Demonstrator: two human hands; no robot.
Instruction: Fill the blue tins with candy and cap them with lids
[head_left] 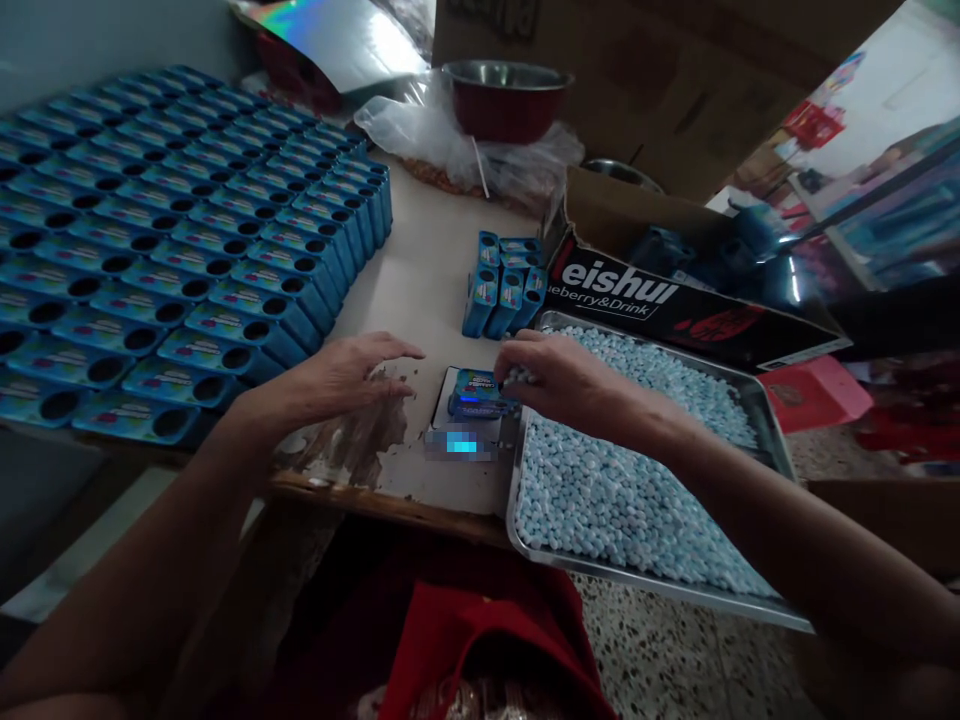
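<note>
Honestly, right hand [555,375] has pellets [519,376] bunched in curled fingers, left hand [341,378] is wide open, so stay low over the blue case [474,385] to limit spills

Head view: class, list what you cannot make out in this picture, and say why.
All in the head view:
- Reading on the glowing display: blurred into blocks.
- Number of pellets in the right hand: fingers hide some.
- Part of the tray: behind the right forearm.
- Full rows of blue containers: cut off by left edge.
</note>
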